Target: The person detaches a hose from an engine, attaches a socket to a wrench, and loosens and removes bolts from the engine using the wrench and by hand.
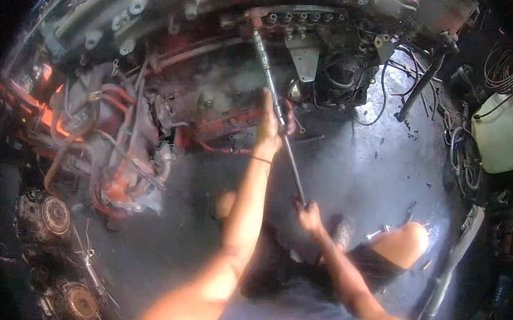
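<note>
A long-handled wrench (pixel 292 162), bright metal at the top and darker along its lower part, slants across the middle of the view. Its upper end meets a rusty reddish fitting (pixel 255 18) on the metal frame rail. My left hand (pixel 273 122) is closed around the wrench near mid-length, the thumb side along the bar. Down at the lower end, my right hand (pixel 308 216) grips the same handle. Right of the wrench's upper part hangs a pale metal bracket (pixel 303 61) below a row of bolts. How the wrench engages the fitting is too small to tell.
Hoses and red pipes surround a machine part (pixel 129 157) at left. Two round clutch-like parts (pixel 56 215) lie at lower left. A whitish plastic tank (pixel 505 133), cables and a grey beam (pixel 451 263) stand at right. Loose tools (pixel 376 232) lie beside my bent knee.
</note>
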A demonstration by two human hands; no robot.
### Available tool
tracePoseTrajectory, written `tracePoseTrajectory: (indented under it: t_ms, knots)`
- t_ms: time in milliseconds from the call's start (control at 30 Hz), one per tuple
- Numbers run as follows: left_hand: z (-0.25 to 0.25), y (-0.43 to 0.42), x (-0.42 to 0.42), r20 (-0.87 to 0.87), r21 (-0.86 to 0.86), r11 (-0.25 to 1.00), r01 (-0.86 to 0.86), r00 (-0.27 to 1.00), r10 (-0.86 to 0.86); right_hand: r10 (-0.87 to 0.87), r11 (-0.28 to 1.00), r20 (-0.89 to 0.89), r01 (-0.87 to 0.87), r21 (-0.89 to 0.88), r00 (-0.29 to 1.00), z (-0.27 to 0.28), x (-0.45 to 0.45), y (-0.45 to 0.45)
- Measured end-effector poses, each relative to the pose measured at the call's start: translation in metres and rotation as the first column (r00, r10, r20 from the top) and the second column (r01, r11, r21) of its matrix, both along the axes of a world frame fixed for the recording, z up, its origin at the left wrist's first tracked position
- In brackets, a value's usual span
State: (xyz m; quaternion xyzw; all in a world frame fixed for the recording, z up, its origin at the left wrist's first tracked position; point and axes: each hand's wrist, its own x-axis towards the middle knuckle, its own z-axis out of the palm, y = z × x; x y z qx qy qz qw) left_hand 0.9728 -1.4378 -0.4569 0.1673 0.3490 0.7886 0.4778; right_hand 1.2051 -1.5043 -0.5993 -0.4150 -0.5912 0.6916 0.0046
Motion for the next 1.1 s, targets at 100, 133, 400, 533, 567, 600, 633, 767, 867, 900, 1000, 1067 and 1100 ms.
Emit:
tracePoseTrajectory:
  t_ms: [100, 133, 400, 533, 567, 600, 633, 767, 867, 900, 1000, 1067, 1100]
  knots:
    - [0.014, -0.003, 0.017, -0.561, -0.457, 0.780, -0.427, 0.819, 0.119, -0.090, 0.967, 0.215, 0.033, 0.253, 0.972, -0.020, -0.014, -0.018]
    - [0.014, 0.004, 0.023, -0.728, -0.356, 0.720, -0.595, 0.660, 0.185, -0.153, 0.903, 0.082, 0.106, 0.417, 0.985, -0.044, -0.016, -0.028]
    - [-0.031, -0.001, -0.031, 0.130, 0.494, 0.737, 0.461, 0.799, -0.587, 0.217, 0.931, 0.012, -0.203, -0.304, 0.976, 0.007, -0.002, 0.007]
    - [-0.009, -0.003, -0.019, 0.052, 0.173, 0.927, 0.333, 0.937, -0.347, -0.049, 0.998, -0.077, 0.045, -0.054, 0.996, -0.069, -0.008, -0.010]
    - [0.001, -0.001, -0.009, 0.054, 0.181, 0.926, 0.331, 0.937, -0.346, -0.118, 0.974, -0.006, 0.117, 0.195, 0.993, -0.065, -0.008, -0.007]
    - [0.010, 0.000, 0.003, -0.233, -0.190, 0.982, 0.012, 0.971, -0.057, -0.199, 0.886, 0.045, 0.160, 0.435, 0.979, -0.061, -0.009, -0.006]
    - [0.019, -0.001, 0.016, -0.572, -0.418, 0.817, -0.397, 0.814, 0.104, -0.197, 0.888, 0.049, 0.157, 0.432, 0.979, -0.054, -0.009, -0.016]
    - [0.015, 0.006, 0.018, -0.701, -0.367, 0.739, -0.565, 0.690, 0.179, -0.451, 0.888, 0.031, 0.444, 0.119, 0.892, -0.028, -0.019, -0.042]
    - [-0.010, -0.006, -0.016, -0.002, 0.067, 0.952, 0.298, 0.955, -0.298, -0.120, 0.987, 0.009, 0.118, 0.105, 0.993, -0.058, -0.021, -0.034]
    - [-0.017, -0.008, -0.024, 0.128, 0.299, 0.852, 0.429, 0.867, -0.481, -0.125, 0.986, 0.004, 0.124, 0.111, 0.992, -0.059, -0.016, -0.024]
    - [-0.027, 0.000, -0.029, 0.141, 0.499, 0.716, 0.488, 0.769, -0.623, 0.002, 0.996, -0.067, -0.008, -0.089, 0.998, -0.072, -0.011, -0.004]
    - [-0.008, 0.005, -0.013, 0.056, 0.040, 0.961, 0.274, 0.960, -0.276, -0.067, 0.993, 0.044, 0.062, 0.105, 0.997, -0.049, -0.011, 0.002]
    - [0.004, 0.008, -0.003, 0.058, 0.045, 0.961, 0.273, 0.960, -0.276, -0.156, 0.944, 0.135, 0.107, 0.313, 0.979, -0.036, -0.012, 0.008]
